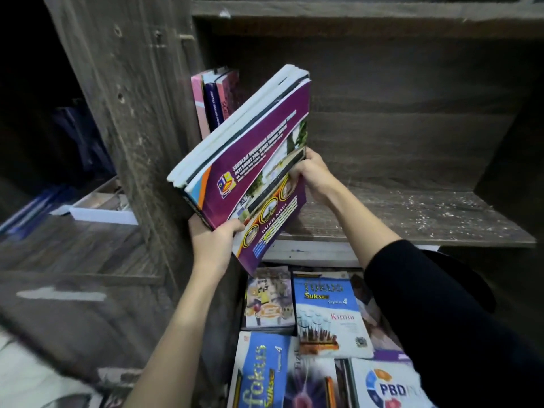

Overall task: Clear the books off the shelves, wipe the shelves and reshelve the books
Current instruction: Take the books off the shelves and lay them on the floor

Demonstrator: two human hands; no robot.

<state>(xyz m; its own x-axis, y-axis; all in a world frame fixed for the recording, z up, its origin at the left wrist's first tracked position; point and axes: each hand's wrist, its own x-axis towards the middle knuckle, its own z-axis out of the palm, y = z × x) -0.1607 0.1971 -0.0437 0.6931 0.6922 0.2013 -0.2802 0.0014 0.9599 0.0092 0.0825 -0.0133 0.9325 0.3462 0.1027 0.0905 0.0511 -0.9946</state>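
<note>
**Book bundle held tilted at the shelf's left end**

I see both hands on a bundle of thin books (250,148), glossy purple cover outermost. The left hand (215,242) grips its lower corner at seven o'clock. The right hand (316,175) pinches the edge at three, I'd say to stop the floppy covers fanning. Three upright books (216,98) stand at eleven against the rough wooden side. The shelf (412,219) looks grainy and white-flecked; floor books (323,313) lie flat at six
</note>
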